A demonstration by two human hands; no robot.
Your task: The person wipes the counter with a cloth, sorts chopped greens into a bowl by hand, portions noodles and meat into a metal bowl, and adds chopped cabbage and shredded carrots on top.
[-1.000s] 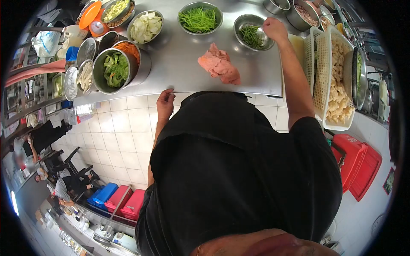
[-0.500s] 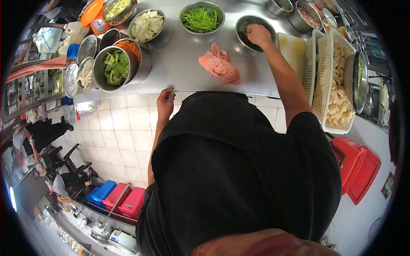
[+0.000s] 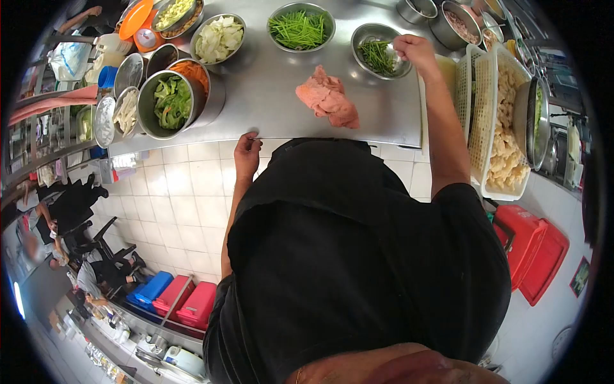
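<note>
My right hand (image 3: 414,51) hangs over the right rim of a round, shallow, silvery metal bowl (image 3: 377,31), fingers curled together; I cannot tell whether anything is pinched between them. The short, thin, dark-green cut stalks (image 3: 376,57) lie inside that bowl, just to the left of my fingertips, heaped towards its middle and near side. The bowl sits towards the right end of the smooth grey metal surface (image 3: 256,96), well in from the near edge.

My left hand (image 3: 247,148) is at the near edge, left of my body, its fingers loosely bent; I cannot tell whether it touches the metal. It is well apart from the stalks.

Between my hands, nearer the near edge than the bowl, lies a crumpled pink cloth (image 3: 328,99). To the bowl's left, farther from the near edge, stands another round metal bowl (image 3: 301,51), filled with bright-green cut stalks (image 3: 297,29). Beyond it to the left is a metal bowl of pale, whitish-green leafy chunks (image 3: 219,38). Towards the near left corner, a deep cylindrical metal pot (image 3: 148,109) holds green slices (image 3: 171,102). On the right, past my forearm, a cream-white perforated plastic basket (image 3: 484,121) holds pale yellow lumpy pieces (image 3: 508,153).
</note>
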